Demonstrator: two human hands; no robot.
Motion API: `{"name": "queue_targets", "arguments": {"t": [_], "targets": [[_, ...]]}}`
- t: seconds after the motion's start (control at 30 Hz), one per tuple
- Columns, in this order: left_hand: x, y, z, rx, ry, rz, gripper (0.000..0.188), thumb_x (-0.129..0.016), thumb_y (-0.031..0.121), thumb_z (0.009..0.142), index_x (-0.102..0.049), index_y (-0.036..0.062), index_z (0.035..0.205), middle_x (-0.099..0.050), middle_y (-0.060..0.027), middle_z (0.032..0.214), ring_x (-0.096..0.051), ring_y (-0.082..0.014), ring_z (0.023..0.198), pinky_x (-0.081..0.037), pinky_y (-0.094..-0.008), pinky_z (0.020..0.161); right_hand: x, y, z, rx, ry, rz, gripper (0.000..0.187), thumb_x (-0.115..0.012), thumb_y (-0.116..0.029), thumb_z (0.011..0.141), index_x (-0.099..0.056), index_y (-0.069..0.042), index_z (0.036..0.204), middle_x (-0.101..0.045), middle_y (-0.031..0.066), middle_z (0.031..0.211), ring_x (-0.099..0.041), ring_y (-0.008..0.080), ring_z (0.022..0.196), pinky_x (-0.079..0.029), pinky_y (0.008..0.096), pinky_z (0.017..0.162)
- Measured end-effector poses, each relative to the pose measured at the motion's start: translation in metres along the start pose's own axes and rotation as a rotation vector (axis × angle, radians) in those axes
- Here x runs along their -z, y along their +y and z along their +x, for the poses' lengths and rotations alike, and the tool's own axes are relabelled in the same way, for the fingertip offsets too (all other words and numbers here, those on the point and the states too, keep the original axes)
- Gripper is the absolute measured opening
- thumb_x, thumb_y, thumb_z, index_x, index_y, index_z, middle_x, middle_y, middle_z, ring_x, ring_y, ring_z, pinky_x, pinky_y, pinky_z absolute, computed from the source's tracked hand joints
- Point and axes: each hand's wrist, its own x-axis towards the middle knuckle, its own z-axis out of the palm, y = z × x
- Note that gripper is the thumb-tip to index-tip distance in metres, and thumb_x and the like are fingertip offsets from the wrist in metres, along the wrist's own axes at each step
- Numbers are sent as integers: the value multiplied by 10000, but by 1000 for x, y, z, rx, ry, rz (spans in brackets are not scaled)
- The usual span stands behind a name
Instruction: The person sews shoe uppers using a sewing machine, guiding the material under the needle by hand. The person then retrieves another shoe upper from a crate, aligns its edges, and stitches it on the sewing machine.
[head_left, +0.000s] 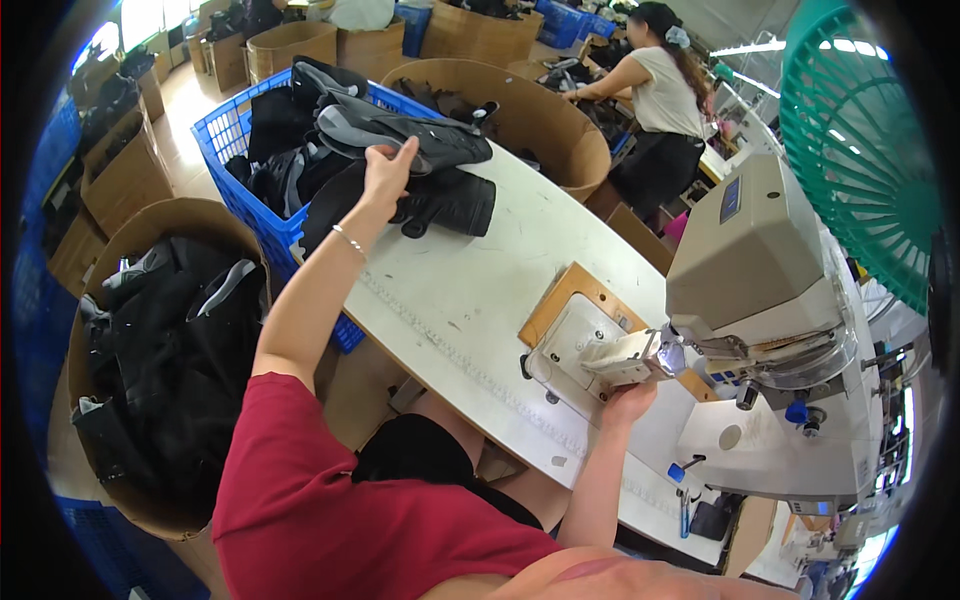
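White, lightly scuffed and marked, the table (545, 245) runs from the far left to the near right through a crowded workshop. One sewing machine (745, 260) stands on its right side, with one dark blue panel (732, 199) on its pale head; any lettering there is too small to make out. A clear strip (430, 345) with small marks, not readable, follows the table's near edge. Beyond the machine, on the far right, is one green fan (910, 185). One co-worker (665, 100) in a pale top works at the far side, and several cardboard boxes stand farther back. Two large round cardboard bins are close by: a left bin (85, 265), heaped with black pieces (165, 340), and a far bin (570, 135) behind the table. One blue crate (210, 140) sits at the table's far left end, also loaded with dark pieces.

The left hand (390, 178) is on a grey and black piece (365, 125) at the far left, thumb and one finger apart; I cannot tell whether it pinches. A black piece (462, 205) lies on the table just beside it.

The right hand (630, 402) is under the machine's white lower arm (625, 360), beside one wooden board (560, 300); its fingertips are hidden, so I cannot tell their state. Near right lies one blue-handled tool (685, 515), next to one black pad (710, 520)
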Motion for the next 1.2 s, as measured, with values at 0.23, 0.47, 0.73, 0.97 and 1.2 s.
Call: {"name": "queue_targets", "arguments": {"t": [0.23, 0.47, 0.73, 0.97, 1.2], "targets": [[-22, 40, -3, -187, -136, 775, 551, -671, 551, 770, -678, 9, 869, -682, -135, 900, -649, -255, 861, -492, -396, 777, 7, 3, 1, 11, 59, 44, 446, -474, -379, 971, -538, 13, 1174, -603, 100, 1124, -610, 220, 997, -500, 352, 844], [-49, 9, 34, -58, -69, 358, 331, -729, 355, 741, -648, 36, 709, -620, -92, 712, -582, -213, 694, -438, -349, 657, 8, 1, 6, 26, -27, 28, 386, -472, -374, 976, -567, -39, 1144, -630, 63, 1072, -627, 187, 943, -505, 324, 795], [-70, 58, 37, -120, -109, -422, 66, -692, 52, 708, -648, 27, 667, -538, -7, 612, -485, -123, 568, -391, -295, 546, 9, -2, 3, -14, -81, -2, 401, -453, -393, 992, -576, -34, 1124, -634, 43, 1008, -615, 140, 889, -484, 264, 729], [55, 123, -55, -210, -613, -355, 192, -639, 90, 807, -518, 109, 658, -469, 36, 666, -472, -72, 614, -354, -205, 579, -22, -23, -14, 185, 270, -223, 318, -460, -281, 981, -545, -3, 1111, -570, 61, 1074, -555, 138, 948, -446, 277, 827], [135, 134, -141, -465, -1140, 350, 233, -695, 60, 746, -510, 14, 612, -573, -56, 1031, -479, -85, 763, -398, -239, 682, -91, -72, -73, 882, -434, -811, 359, -683, -161, 764, -600, -96, 1107, -509, 139, 1217, -429, 348, 1165, -307, 496, 987]]}}
